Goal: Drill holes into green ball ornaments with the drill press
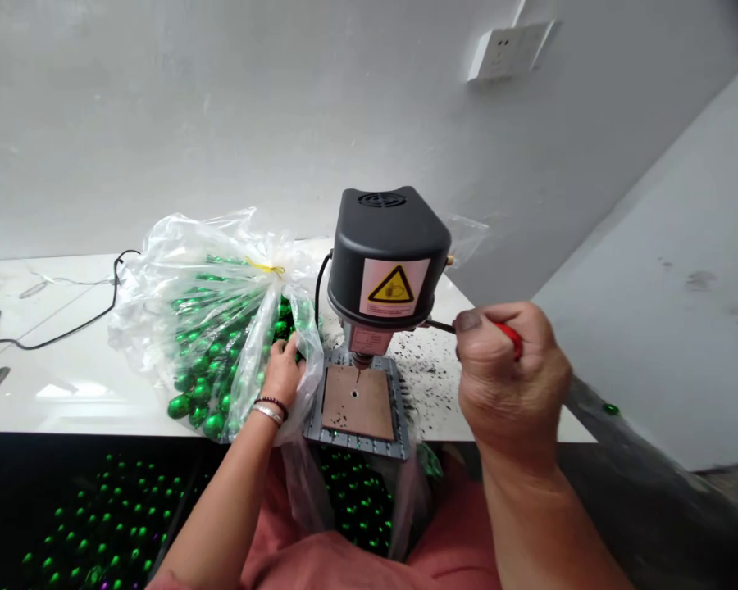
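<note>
My left hand reaches into the mouth of a clear plastic bag full of shiny green balls. Its fingers are bent together among the balls, and what they pinch is hidden. My right hand is wrapped round the red-ended lever on the side of a small black bench drill press. Below the chuck, a thin bit points down at a brown square board with a small hole. The board lies on the grey slotted base, with no ball on it.
Dark shavings are scattered over the white table right of the drill. A yellow tie gathers part of the bag. More green balls lie below the table edge, some at lower left. A black cable runs along the left.
</note>
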`<state>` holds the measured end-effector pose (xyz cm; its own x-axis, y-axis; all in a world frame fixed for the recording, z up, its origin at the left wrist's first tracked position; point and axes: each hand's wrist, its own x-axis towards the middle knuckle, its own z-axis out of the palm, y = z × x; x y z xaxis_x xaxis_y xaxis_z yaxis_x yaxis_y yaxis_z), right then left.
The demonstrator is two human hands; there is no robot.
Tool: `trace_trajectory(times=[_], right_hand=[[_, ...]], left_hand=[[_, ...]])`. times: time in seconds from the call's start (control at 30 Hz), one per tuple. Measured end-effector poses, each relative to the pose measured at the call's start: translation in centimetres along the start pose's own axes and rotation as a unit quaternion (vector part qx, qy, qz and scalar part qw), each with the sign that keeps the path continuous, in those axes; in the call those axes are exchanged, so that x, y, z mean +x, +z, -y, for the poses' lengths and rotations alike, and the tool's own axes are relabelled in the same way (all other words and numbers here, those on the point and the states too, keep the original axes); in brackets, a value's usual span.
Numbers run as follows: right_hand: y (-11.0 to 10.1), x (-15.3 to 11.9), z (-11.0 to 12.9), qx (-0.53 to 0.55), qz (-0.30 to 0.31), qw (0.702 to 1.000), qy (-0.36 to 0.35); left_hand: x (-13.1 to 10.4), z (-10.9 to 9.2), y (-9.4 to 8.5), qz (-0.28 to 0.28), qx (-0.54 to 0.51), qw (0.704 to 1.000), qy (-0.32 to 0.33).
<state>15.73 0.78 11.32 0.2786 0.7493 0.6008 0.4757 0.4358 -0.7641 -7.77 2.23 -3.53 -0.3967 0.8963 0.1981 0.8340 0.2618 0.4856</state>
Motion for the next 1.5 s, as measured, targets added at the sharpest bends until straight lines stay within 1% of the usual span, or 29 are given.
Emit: trace_trajectory(times=[0.1, 0.23, 0.3, 0.43, 0.57, 0.63, 0.7, 0.8, 0.9, 0.97, 1.0, 1.03, 1.07, 1.1, 1.13, 1.2, 1.3, 1.33, 1.37, 1.4, 1.43, 1.5], right_hand=[[-0.2, -0.1, 0.0, 0.004, 0.009, 1.000, -0.006], [-0.4, -0.1, -0.1, 0.016, 0.025, 1.000, -0.004], [-0.4, -0.2, -0.1, 0.020, 0.028, 0.999, -0.001], [-0.4, -0.3, -0.3, 0.019, 0.025, 0.999, -0.010], [-0.4, -0.3, -0.4, 0.016, 0.021, 0.999, -0.026], [-0.3, -0.3, -0.5, 0.015, 0.019, 0.999, -0.030], [-0.2, -0.4, -0.5, 0.016, 0.013, 1.000, -0.021], [-0.1, -0.6, -0.5, 0.018, 0.000, 1.000, -0.005], [-0.1, -0.8, -0.5, 0.022, 0.006, 1.000, -0.010], [-0.2, -0.9, -0.6, 0.024, 0.013, 1.000, -0.015], [-0.2, -0.9, -0.6, 0.023, 0.012, 1.000, -0.016], [-0.1, -0.9, -0.7, 0.021, 0.010, 1.000, -0.015], [-0.1, -1.0, -0.7, 0.020, 0.008, 1.000, -0.011], [0.0, -1.0, -0.8, 0.018, 0.005, 1.000, -0.005], [0.0, -1.0, -0.8, 0.016, 0.001, 1.000, 0.001], [0.1, -1.1, -0.9, 0.014, -0.003, 1.000, 0.009], [0.1, -1.2, -0.8, 0.016, -0.006, 1.000, 0.005], [0.1, -1.2, -0.8, 0.019, -0.007, 1.000, 0.002], [0.1, -1.2, -0.7, 0.021, -0.008, 1.000, -0.001], [0.1, -1.2, -0.7, 0.024, -0.009, 1.000, -0.003], [0.1, -1.2, -0.7, 0.027, -0.007, 1.000, -0.002], [0.1, -1.2, -0.6, 0.031, -0.004, 1.000, -0.001]], left_hand=[[0.3, -0.1, -0.1, 0.016, -0.010, 1.000, 0.023], [0.9, -0.5, -0.1, 0.016, -0.015, 1.000, 0.020], [0.7, -0.9, 0.0, 0.027, -0.010, 0.999, 0.025], [-0.4, -1.2, -0.4, 0.067, 0.006, 0.997, 0.037], [-2.2, -0.8, -1.5, 0.130, 0.062, 0.989, 0.023], [-3.2, -0.6, -1.9, 0.145, 0.074, 0.986, 0.021], [-4.0, -0.6, -2.0, 0.132, 0.074, 0.988, 0.021], [-4.3, -0.8, -1.6, 0.082, 0.046, 0.995, 0.025], [-3.7, -0.9, -1.4, -0.004, -0.039, 0.999, 0.010], [-3.3, -1.0, -1.9, -0.064, -0.128, 0.989, -0.027], [-3.1, -1.2, -2.4, -0.078, -0.195, 0.976, -0.058], [-3.0, -1.4, -3.0, -0.078, -0.272, 0.955, -0.092], [-3.0, -1.6, -3.7, -0.066, -0.358, 0.923, -0.127], [-3.0, -1.9, -4.4, -0.042, -0.440, 0.883, -0.159], [-3.0, -2.3, -5.0, -0.019, -0.493, 0.851, -0.178], [-3.2, -2.9, -6.1, 0.043, -0.602, 0.769, -0.211], [-3.9, -3.9, -6.9, 0.121, -0.725, 0.626, -0.259], [-4.2, -4.2, -7.0, 0.136, -0.744, 0.595, -0.271], [-4.6, -4.5, -7.0, 0.146, -0.755, 0.575, -0.279], [-5.0, -4.8, -7.0, 0.154, -0.762, 0.562, -0.283], [-5.4, -5.1, -7.0, 0.159, -0.765, 0.557, -0.283], [-6.2, -5.6, -6.8, 0.164, -0.762, 0.563, -0.275]])
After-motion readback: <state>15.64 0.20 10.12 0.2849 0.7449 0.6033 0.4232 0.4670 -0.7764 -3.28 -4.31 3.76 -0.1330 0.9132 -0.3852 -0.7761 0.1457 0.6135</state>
